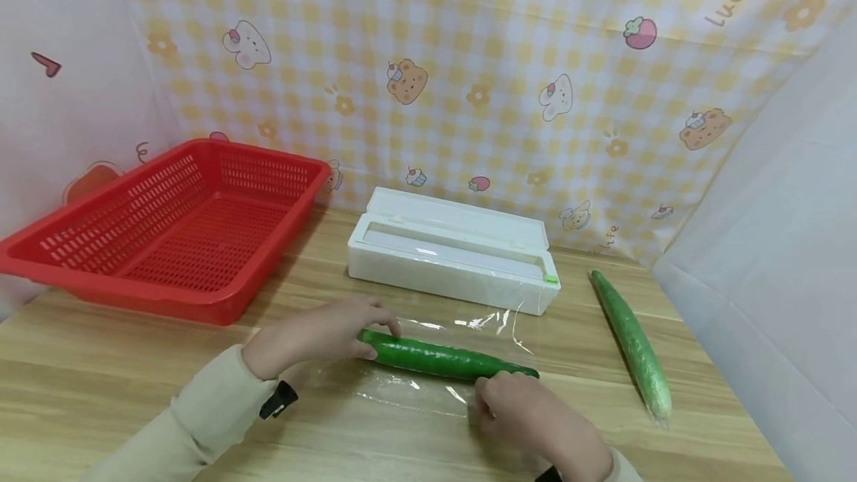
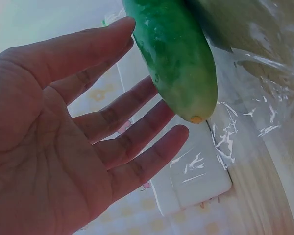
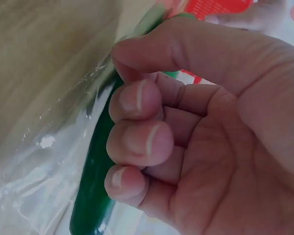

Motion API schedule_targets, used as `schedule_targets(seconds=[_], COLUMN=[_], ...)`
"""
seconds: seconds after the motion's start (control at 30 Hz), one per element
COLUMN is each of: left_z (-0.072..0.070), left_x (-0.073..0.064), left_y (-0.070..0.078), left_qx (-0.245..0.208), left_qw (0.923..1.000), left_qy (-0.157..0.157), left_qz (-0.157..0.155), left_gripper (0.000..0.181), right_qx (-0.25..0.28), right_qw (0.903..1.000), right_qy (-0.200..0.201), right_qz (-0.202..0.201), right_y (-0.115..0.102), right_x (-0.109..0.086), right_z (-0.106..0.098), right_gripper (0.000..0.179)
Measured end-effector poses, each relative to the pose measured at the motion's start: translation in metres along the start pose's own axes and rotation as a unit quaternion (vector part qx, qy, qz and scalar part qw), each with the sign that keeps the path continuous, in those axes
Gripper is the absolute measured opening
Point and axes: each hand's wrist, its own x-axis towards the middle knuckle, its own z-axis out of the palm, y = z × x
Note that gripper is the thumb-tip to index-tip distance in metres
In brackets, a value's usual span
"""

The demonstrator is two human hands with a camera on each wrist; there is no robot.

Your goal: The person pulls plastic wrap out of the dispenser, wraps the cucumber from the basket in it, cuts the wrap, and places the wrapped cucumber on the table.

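Note:
A green cucumber (image 1: 435, 358) lies on a sheet of clear cling film (image 1: 402, 391) spread on the table. My left hand (image 1: 335, 333) holds its left end, thumb on the near side and a finger on the far side. In the left wrist view the other fingers (image 2: 137, 137) reach out fairly straight past the pale tip. By the cucumber's right end, my right hand (image 1: 532, 411) has its fingers curled; thumb and forefinger pinch the film's near edge. The right wrist view shows the film (image 3: 44, 142) drawn toward that pinch.
Behind the cucumber stands a white cling film box (image 1: 448, 274), lid raised, with a green slider at its right end. A red plastic basket (image 1: 268, 270) is at the left. Another cucumber (image 1: 632, 341), seemingly wrapped in film, lies at the right. A patterned cloth hangs behind.

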Motion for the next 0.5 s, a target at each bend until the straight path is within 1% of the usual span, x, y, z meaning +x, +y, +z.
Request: schedule_targets(seconds=[0.1, 0.2, 0.23, 0.3, 0.37, 0.43, 0.5], left_z=[0.000, 0.001, 0.002, 0.006, 0.011, 0.016, 0.022], left_x=[0.000, 0.000, 0.001, 0.001, 0.002, 0.002, 0.002], left_y=[0.000, 0.001, 0.002, 0.004, 0.008, 0.012, 0.015], left_qx=[0.000, 0.012, 0.021, 0.044, 0.073, 0.112, 0.150], left_qw=[1.0000, 0.9999, 0.9997, 0.9987, 0.9966, 0.9924, 0.9869], left_qy=[0.000, 0.001, 0.003, 0.006, 0.011, 0.020, 0.029], left_qz=[-0.002, 0.005, 0.012, 0.024, 0.036, 0.048, 0.053], left_gripper=[0.029, 0.024, 0.022, 0.020, 0.025, 0.032, 0.040], right_qx=[-0.001, -0.017, -0.025, -0.041, -0.060, -0.066, -0.066], right_qw=[0.9996, 0.9970, 0.9954, 0.9911, 0.9855, 0.9812, 0.9774], right_qy=[0.027, 0.066, 0.080, 0.110, 0.141, 0.164, 0.182], right_qz=[-0.010, -0.037, -0.047, -0.062, -0.073, -0.078, -0.084], right_y=[0.005, 0.010, 0.012, 0.013, 0.014, 0.015, 0.016], right_x=[0.000, -0.001, -0.001, -0.001, 0.000, 0.001, 0.001], right_z=[-0.002, -0.004, -0.005, -0.007, -0.008, -0.008, -0.008], right_gripper=[0.014, 0.013, 0.012, 0.011, 0.012, 0.012, 0.012])
